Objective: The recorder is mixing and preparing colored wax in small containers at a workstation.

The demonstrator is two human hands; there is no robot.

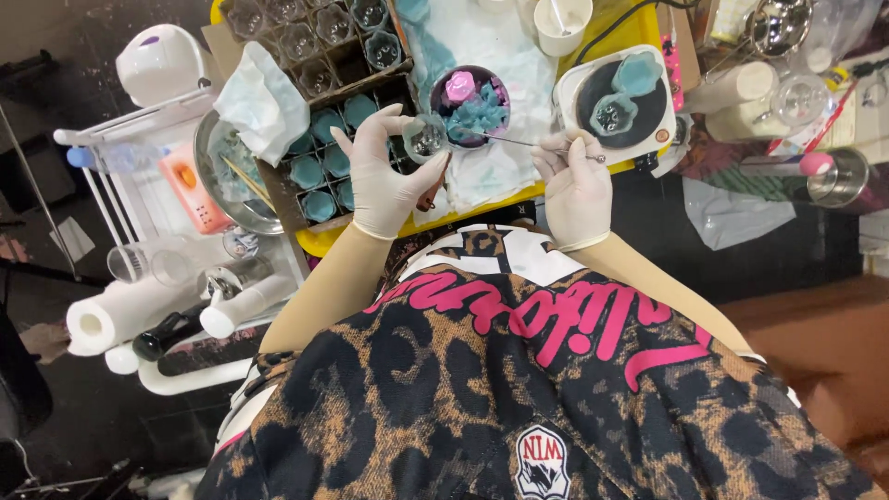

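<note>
From the head camera, looking down over a leopard-print top, both gloved hands work at a cluttered table. The left hand (384, 176) pinches a small clear glass cup (427, 137) between thumb and fingertips, the remaining fingers spread upward. The right hand (574, 181) is closed around the near end of a thin metal tool (519, 142) — its tip reaches left toward the dark bowl (469, 104) just beyond the glass cup (whether it touches the bowl's contents cannot be told). That bowl holds pale blue pieces and one pink piece.

To the right of the bowl sits a white hot plate (619, 102) with a round black top, carrying a clear mould and a blue one. To the left stands a cardboard crate (324, 139) of cells filled with blue-tinted cups, a crumpled tissue (264, 102) resting at its left edge. Farther left — on a white rack — lie a paper towel roll (116, 315) and a few bottles.
</note>
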